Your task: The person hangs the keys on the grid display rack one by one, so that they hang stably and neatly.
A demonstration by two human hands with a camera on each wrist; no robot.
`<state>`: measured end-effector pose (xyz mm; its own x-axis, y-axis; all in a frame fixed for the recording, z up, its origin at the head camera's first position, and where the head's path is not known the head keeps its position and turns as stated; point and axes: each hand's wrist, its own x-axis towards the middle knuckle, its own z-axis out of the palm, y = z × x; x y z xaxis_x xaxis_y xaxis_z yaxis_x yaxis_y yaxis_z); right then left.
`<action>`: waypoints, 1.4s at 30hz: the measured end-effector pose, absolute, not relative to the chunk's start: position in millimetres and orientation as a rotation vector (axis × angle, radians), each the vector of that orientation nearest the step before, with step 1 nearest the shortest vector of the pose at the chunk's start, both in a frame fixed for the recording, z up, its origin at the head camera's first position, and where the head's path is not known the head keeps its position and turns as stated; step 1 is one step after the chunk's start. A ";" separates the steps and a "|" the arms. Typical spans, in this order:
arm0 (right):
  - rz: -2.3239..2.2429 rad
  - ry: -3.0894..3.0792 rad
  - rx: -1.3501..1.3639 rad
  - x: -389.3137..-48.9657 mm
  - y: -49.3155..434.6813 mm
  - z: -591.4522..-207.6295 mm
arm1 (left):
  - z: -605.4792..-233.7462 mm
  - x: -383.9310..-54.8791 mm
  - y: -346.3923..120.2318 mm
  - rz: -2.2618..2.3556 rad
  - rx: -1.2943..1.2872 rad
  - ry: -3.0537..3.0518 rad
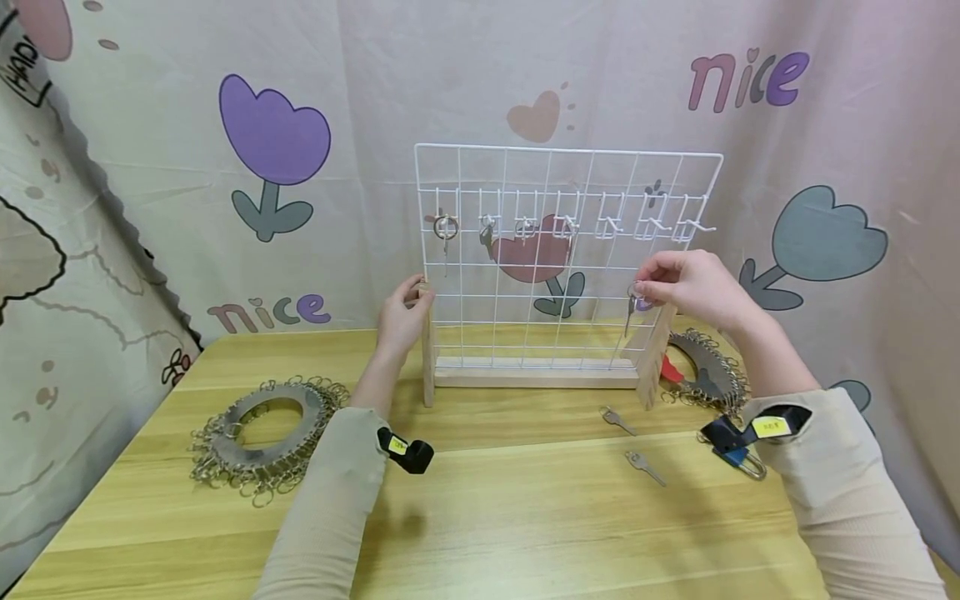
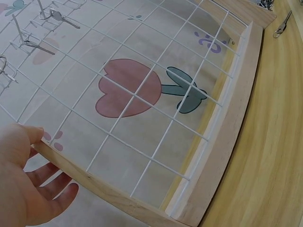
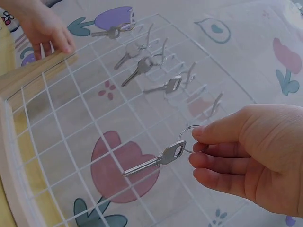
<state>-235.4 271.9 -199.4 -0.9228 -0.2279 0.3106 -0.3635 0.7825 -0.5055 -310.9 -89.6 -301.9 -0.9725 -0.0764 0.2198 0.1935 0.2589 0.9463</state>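
Held key: small metal key [image 3: 156, 160] on a thin split ring [image 3: 180, 135], in front of the lower right part of the wire rack [image 1: 568, 151], below the hooks [image 1: 656, 225]. Can't tell if the blade touches the wires.
Right hand: thumb and fingers [image 3: 213, 135] nearly closed, pinching the ring's edge; the right hand [image 3: 251, 156] leaves the key itself free.
Left hand: the left hand [image 2: 23, 184] pinches the upper end of the wooden side post [image 2: 109, 189] between thumb and forefinger; other fingers loosely bent, off the wood.
Key weight: should be very light; next to no load on the pinch.
Key stiffness: rigid, hard to damage. Link to ring is loose, so expect swing and twist.
Key surface: looks smooth, probably a bit slippery.
Ring grip: take the edge opposite the key, as now; leaves most of the loop open. Thin wire, could roll between the fingertips.
Rack: thin wire on wood, likely light enough to shift if pushed. Steady it by the post, not the mesh.
Loose keys: two [image 1: 618, 420] [image 1: 645, 468] flat on the worktop [image 1: 487, 517]; likely fiddly to pick up by the blade, better to lift by the ring or head.
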 end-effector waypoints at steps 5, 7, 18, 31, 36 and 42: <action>0.861 -2.693 0.439 -236.6 265.6 -190.3 | -302.0 -310.2 -89.2 -1.784 -0.115 -2.308; 0.867 -2.676 0.441 -236.7 263.0 -187.4 | -302.0 -310.3 -89.1 -1.786 -0.116 -2.306; 0.884 -2.618 0.448 -239.3 254.2 -174.2 | -301.7 -310.2 -89.1 -1.796 -0.122 -2.284; 0.898 -2.556 0.395 -242.9 249.9 -164.9 | -301.9 -310.7 -89.8 -1.784 -0.111 -2.303; 0.907 -2.545 0.390 -245.6 247.3 -163.4 | -302.0 -310.3 -89.5 -1.782 -0.095 -2.310; 0.911 -2.525 0.388 -250.2 244.7 -164.7 | -301.5 -310.2 -89.4 -1.787 -0.096 -2.304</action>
<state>-250.2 244.7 -164.7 -0.8702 -0.1144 0.4792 -0.3941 0.7453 -0.5378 -310.2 -89.4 -301.5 -0.9728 -0.0850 0.2154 0.1875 0.2570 0.9481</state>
